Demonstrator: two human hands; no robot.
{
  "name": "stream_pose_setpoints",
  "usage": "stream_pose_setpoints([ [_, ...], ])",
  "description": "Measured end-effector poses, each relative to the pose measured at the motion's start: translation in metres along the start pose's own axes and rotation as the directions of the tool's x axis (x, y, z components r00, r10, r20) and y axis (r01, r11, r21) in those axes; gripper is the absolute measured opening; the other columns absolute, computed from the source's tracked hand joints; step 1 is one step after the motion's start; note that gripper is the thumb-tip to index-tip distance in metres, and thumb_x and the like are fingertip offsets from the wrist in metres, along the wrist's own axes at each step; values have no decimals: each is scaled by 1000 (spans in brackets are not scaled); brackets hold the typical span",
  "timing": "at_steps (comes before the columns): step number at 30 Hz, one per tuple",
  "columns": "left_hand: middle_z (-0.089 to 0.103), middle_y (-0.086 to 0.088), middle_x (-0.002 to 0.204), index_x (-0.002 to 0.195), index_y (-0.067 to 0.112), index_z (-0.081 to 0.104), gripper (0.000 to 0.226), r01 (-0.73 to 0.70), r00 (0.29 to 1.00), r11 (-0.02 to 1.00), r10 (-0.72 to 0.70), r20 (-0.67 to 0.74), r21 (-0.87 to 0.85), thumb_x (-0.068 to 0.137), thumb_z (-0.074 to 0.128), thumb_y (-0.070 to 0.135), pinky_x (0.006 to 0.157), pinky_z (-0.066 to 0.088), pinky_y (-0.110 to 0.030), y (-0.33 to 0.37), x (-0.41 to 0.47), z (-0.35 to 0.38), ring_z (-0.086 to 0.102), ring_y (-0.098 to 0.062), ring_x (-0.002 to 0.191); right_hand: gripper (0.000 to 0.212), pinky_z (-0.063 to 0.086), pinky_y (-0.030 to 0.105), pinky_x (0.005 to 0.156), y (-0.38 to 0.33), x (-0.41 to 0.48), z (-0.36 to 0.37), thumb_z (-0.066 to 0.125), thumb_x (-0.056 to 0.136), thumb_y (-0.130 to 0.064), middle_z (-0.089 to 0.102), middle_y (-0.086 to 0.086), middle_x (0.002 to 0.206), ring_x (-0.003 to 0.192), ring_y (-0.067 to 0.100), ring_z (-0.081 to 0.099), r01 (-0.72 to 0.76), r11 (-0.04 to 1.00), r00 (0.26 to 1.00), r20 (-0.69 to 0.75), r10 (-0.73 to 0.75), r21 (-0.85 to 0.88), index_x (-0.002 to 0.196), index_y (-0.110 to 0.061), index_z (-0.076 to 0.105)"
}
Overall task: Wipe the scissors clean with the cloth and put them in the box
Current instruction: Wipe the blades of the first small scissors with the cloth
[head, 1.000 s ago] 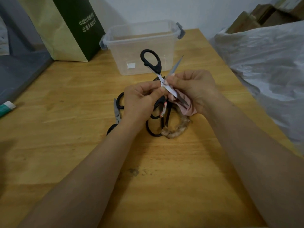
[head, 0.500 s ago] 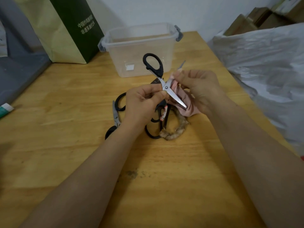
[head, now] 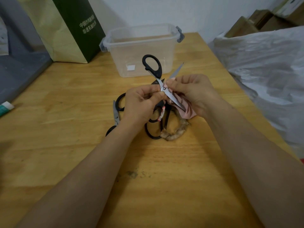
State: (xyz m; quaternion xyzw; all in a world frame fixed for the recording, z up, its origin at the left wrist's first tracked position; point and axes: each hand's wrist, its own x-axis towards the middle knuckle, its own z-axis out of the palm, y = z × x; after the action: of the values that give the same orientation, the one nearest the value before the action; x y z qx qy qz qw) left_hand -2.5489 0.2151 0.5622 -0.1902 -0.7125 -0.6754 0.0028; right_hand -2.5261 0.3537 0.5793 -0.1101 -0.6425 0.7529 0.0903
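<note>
left hand (head: 141, 102): fingers curled, pinching black-handled scissors (head: 157, 73) at pivot, blades spread, frame centre | right hand (head: 192, 92): fingers pinching pink cloth (head: 187, 111) against one blade | clear plastic box (head: 141, 46): upper centre, just behind | other scissors (head: 116, 112): on wooden table (head: 65, 112) under hands

A pale wooden desk (head: 65, 96) with a dark smudge near its front fills most of the view, backed by a plain white wall (head: 197, 12). A green and gold paper bag (head: 69, 30) stands at its back left beside a grey surface (head: 19, 69), possibly a cabinet top. Crumpled white plastic sheeting (head: 266, 66) lies along the right, cardboard boxes (head: 263, 20) behind it
</note>
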Motion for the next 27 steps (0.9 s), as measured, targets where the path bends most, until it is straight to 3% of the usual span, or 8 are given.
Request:
stream_pose_setpoints([
  [4, 71, 2, 77, 99, 13, 68, 24, -8, 1000, 1000, 8, 5, -7, 84, 65, -6, 70, 54, -17, 0, 0, 3, 68, -5, 70, 15, 43, 11, 41, -5, 2, -4, 64, 87, -8, 61, -6, 43, 38, 2, 54, 112, 993, 985, -138, -104, 48, 72, -4, 64],
  [7, 71, -3, 81, 99, 9, 69, 21, -3, 1000, 1000, 3, -5, -15, 84, 65, -5, 71, 55, -19, -1, 1, 2, 68, -8, 72, 11, 52, 21, 48, 1, 1, -2, 68, 83, -9, 67, 6, 54, 45, 13, 60, 43, 998, 998, -41, -42, 44, 74, -2, 67],
  [10, 71, 5, 76, 91, 12, 71, 19, -22, 1000, 1000, 22, 16, -4, 85, 64, -5, 69, 54, -17, -1, 1, -1, 69, -5, 72, 10, 53, 26, 51, 3, 0, 1, 71, 79, -7, 67, 15, 58, 45, 19, 59, 0, 1000, 1000, 16, 0, 14, 74, 1, 68],
  [14, 70, 17, 70, 88, 21, 69, 26, -37, 999, 999, 37, 31, 13, 84, 65, -5, 68, 53, -15, -2, 1, 0, 68, -1, 69, 11, 49, 19, 44, -2, 3, -3, 68, 82, -7, 64, 3, 49, 40, 10, 58, 88, 991, 989, -126, -75, 100, 74, 0, 65],
  [20, 72, 7, 72, 90, 6, 71, 13, -19, 1000, 1000, 19, 15, 6, 85, 64, -5, 68, 53, -18, -4, 2, -2, 69, -7, 70, 10, 52, 26, 50, 5, 0, 1, 70, 80, -7, 66, 13, 57, 44, 18, 58, 12, 1000, 999, 29, -12, -5, 72, -1, 69],
  [25, 70, 7, 76, 98, 12, 69, 23, -36, 998, 999, 36, 43, 14, 84, 64, -6, 68, 53, -15, -2, 0, 0, 67, -1, 68, 16, 45, 14, 44, -2, 3, -5, 67, 84, -6, 61, -5, 44, 39, 3, 55, 116, 990, 982, -161, -102, 77, 68, -6, 64],
  [27, 70, 6, 76, 95, 14, 69, 22, -33, 999, 999, 33, 44, 19, 84, 65, -5, 70, 55, -18, -3, 0, 1, 68, -3, 70, 14, 49, 16, 46, 1, 1, -5, 66, 85, -7, 64, -1, 49, 44, 7, 59, 96, 991, 990, -109, -86, 91, 71, -5, 66],
])
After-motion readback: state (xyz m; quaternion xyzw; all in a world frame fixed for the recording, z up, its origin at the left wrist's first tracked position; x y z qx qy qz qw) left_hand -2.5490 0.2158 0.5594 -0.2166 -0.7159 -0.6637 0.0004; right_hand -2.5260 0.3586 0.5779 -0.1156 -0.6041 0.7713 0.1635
